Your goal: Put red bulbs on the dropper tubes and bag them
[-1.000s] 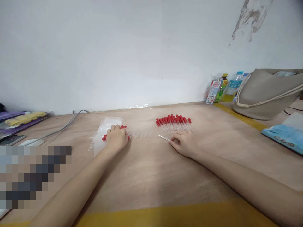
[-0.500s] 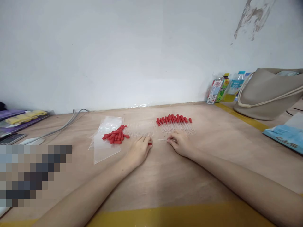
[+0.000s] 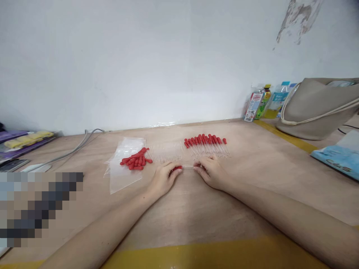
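Between finger and thumb, my left hand (image 3: 165, 176) grips a red rubber dropper bulb (image 3: 177, 168). My right hand (image 3: 211, 172) pinches a clear dropper tube (image 3: 188, 167) whose left end meets the bulb's mouth; how far it sits inside I cannot tell. Loose red bulbs (image 3: 137, 160) lie heaped on a clear plastic bag (image 3: 123, 183) to the left. Bare clear tubes (image 3: 165, 151) lie in a row beyond my left hand. Past my right hand, droppers with red bulbs fitted (image 3: 206, 140) lie side by side.
A beige bag (image 3: 316, 108), a carton (image 3: 254, 106) and several bottles (image 3: 277, 102) stand at the back right. A blue packet (image 3: 336, 160) lies at the right edge. A grey cable (image 3: 75, 149) and a phone (image 3: 14, 164) are on the left. A white wall (image 3: 140, 67) closes the back.
The red bulb in my left hand and the tube in my right hand, apart before, now meet end to end. My right hand has shifted slightly left.
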`<state>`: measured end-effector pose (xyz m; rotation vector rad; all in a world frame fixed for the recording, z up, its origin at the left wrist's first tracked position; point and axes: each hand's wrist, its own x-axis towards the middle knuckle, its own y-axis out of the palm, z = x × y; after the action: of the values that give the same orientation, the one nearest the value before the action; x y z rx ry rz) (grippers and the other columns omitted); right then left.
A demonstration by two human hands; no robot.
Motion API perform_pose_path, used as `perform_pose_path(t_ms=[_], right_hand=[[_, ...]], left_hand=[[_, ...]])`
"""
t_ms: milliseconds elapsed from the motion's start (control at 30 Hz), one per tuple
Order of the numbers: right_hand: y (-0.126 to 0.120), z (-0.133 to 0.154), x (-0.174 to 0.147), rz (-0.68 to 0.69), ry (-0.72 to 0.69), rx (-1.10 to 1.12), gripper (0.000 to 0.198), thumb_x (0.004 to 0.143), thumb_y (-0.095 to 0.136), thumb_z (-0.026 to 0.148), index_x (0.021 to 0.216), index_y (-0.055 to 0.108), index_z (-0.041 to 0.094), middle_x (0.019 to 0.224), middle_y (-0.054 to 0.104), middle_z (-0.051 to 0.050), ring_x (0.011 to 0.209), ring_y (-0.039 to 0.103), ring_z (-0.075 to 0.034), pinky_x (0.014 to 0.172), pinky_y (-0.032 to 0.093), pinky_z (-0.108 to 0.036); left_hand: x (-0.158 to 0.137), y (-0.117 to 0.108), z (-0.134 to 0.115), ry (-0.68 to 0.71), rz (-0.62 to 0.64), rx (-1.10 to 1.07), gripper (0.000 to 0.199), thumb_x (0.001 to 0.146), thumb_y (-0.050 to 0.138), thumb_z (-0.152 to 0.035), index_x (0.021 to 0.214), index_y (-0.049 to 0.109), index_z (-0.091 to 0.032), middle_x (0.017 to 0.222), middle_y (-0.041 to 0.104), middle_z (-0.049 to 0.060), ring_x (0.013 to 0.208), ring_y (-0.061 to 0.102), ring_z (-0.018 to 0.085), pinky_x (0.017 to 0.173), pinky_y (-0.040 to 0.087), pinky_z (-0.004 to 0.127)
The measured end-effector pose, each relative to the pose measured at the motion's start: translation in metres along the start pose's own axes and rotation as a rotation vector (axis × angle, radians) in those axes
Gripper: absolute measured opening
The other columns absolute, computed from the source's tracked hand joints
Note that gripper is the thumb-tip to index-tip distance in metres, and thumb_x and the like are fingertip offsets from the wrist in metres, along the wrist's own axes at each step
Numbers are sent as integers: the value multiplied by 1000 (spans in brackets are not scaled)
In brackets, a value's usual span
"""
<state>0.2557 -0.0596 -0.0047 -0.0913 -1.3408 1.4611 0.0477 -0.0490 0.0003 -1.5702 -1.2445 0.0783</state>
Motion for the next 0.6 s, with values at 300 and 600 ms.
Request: perform_pose_path(t_ms=[300,600], right_hand=[[2,-10,0,10,-76,72,15,86,45,24,86,58,19,81,64,0,69,54,-11,74,27,-30],[0,-9,1,-14,-115,-40,16,84,47,23,83,63,21,81,64,0,72,55,-12,74,26,-31]], left_hand=[[0,-4,-3,2,31,-115,14,83,50,-25,90,61,-19,84,64,1,78,58,14,70,45,26],[-3,-3,-3,-31,144,-158,20,85,47,-30,87,63,-18,81,64,2,75,58,14,68,45,26]])
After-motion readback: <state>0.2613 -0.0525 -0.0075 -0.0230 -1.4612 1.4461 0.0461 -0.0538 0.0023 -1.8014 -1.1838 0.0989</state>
